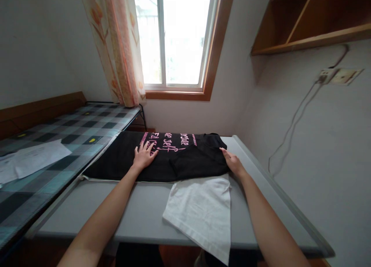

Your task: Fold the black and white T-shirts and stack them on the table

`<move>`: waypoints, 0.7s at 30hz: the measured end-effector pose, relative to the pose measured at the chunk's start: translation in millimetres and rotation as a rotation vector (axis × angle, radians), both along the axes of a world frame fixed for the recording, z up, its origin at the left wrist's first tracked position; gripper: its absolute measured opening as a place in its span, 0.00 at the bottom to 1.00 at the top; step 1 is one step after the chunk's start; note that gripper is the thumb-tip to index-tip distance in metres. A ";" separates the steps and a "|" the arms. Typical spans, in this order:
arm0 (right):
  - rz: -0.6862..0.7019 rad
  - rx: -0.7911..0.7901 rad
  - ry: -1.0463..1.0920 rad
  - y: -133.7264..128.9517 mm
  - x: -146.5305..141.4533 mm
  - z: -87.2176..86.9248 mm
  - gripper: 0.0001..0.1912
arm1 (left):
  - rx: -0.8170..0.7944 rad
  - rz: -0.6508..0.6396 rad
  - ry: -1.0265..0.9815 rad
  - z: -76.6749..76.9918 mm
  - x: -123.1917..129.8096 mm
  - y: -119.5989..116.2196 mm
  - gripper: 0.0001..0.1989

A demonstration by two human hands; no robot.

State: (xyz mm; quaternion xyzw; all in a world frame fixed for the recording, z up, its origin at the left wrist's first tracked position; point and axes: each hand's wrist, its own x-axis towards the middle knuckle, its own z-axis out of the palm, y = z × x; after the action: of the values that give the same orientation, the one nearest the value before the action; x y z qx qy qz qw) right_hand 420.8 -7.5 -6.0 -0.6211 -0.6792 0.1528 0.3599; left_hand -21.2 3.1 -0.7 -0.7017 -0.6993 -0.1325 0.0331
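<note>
A black garment [116, 158] with pink lettering lies folded lengthwise across the grey table [145, 213]. My left hand [143, 156] rests flat on it over the lettering, fingers spread. At the garment's right end, my right hand [232, 160] has its fingers together at the black edge; thumb and palm side are partly hidden. A white piece of cloth, sleeve-shaped [203, 209], extends from under the black fabric toward me and hangs over the table's front edge. A thin pale edge shows along the garment's near side.
To the left stands a bed with a checked cover [72, 131], with white papers [34, 160] on it. A curtain [118, 46] hangs by the window. Cables run down from a wall socket [326, 76] at the right, below a wooden shelf [313, 38].
</note>
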 end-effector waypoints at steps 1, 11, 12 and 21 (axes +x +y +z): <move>0.004 -0.034 -0.049 1.2 0.4 -4.4 0.33 | -0.045 -0.001 0.006 -2.0 -0.1 1.2 0.33; 0.011 -0.169 -0.507 -14.1 -9.7 -7.9 0.29 | -0.129 -0.022 0.063 -4.9 -2.4 1.7 0.35; 0.016 -0.185 -0.521 -16.1 -9.9 -6.4 0.29 | -0.129 -0.024 0.065 -5.0 -2.5 0.9 0.35; -0.004 -0.241 -0.568 -24.8 -16.6 1.5 0.30 | -0.118 -0.032 0.091 -3.6 -0.8 -8.6 0.33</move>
State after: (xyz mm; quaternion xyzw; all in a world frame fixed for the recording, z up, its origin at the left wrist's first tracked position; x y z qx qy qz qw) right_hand 404.2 -32.3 -4.5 -0.6785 -0.7285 0.0516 0.0796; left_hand -21.9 -5.5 -4.3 -0.7188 -0.6923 -0.0596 0.0216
